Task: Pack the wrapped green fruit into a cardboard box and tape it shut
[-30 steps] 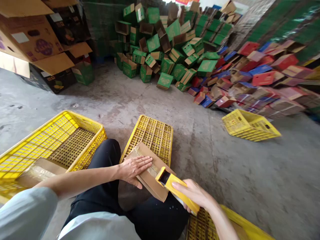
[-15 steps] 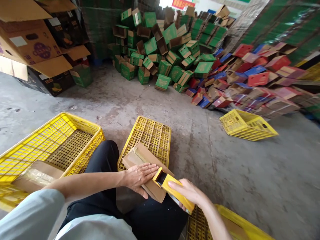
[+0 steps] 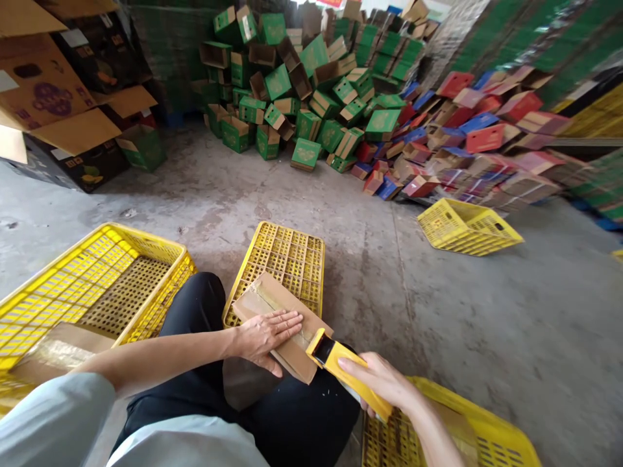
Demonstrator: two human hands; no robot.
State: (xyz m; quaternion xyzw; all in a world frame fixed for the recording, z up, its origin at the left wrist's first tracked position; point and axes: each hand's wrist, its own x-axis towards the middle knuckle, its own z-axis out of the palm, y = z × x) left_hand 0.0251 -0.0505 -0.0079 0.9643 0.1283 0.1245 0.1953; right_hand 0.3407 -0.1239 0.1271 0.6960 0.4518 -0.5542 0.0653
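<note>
Carton (image 3: 298,358); left hand (image 3: 267,336) atop (flat)

Left hand (image 3: 272,334) lay flat, palm down, thumb spread. Right hand (image 3: 382,381) was curled in a grip, thumb extended. Both forearms (image 3: 168,358) angled inward.

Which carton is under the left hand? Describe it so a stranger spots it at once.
On the grey floor, find the yellow crate just beyond the person's knees. Over its near end lies a brown carton with tape along its top. Unlike the carton in the crate at left, it has the left hand flat on it.
</note>
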